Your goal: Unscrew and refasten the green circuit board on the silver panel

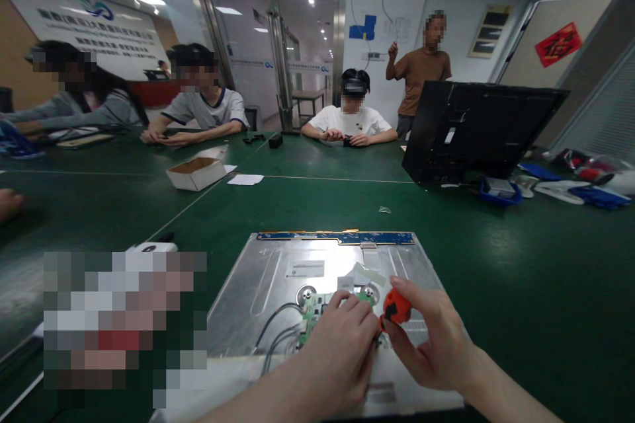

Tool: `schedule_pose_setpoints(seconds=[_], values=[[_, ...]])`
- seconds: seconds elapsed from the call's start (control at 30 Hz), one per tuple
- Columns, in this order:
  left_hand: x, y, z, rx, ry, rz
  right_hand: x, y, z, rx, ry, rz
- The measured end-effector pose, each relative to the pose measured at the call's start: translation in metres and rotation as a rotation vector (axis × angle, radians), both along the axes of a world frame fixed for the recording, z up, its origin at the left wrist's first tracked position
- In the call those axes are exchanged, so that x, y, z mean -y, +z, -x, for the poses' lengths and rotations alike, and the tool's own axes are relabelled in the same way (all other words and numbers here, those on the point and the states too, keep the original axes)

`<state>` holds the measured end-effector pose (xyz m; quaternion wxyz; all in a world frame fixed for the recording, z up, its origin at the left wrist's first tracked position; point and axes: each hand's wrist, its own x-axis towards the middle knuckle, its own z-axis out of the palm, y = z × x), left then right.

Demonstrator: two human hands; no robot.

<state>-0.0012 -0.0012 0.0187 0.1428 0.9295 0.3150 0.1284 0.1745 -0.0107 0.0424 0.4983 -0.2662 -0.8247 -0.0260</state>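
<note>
Green table [307, 205] below; orange tool [401, 304] between thumb and finger of right hand [439, 334].

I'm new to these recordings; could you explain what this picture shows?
No machine here: a person works bare-handed, and a camera worn on their head took this one picture, looking forward and down. On the green tabletop lies a flat silver metal panel, with a slim blue circuit strip along its far edge and a green circuit board nearer the wearer. The right hand grips a rounded orange-and-black tool handle; the left hand partly covers the board, and whether it holds anything is hidden.
</note>
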Motion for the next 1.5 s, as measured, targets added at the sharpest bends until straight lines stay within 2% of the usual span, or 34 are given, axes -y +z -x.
schedule_pose_setpoints(seconds=[0.27,0.9,1.3,1.5], values=[[-0.0001,-0.0009,0.0004,-0.006,-0.001,0.013,0.0001,-0.0028,-0.0002,-0.005,-0.041,-0.010],[-0.0001,-0.0039,0.0008,0.005,0.001,-0.008,-0.0005,-0.0060,-0.0028,-0.036,-0.037,-0.047],[0.0002,-0.0031,0.0003,0.013,0.005,-0.032,0.0031,-0.0020,-0.0029,-0.026,-0.084,-0.056],[0.0009,-0.0021,0.0011,0.007,0.002,0.005,0.0021,-0.0074,-0.0043,-0.067,0.023,0.006]])
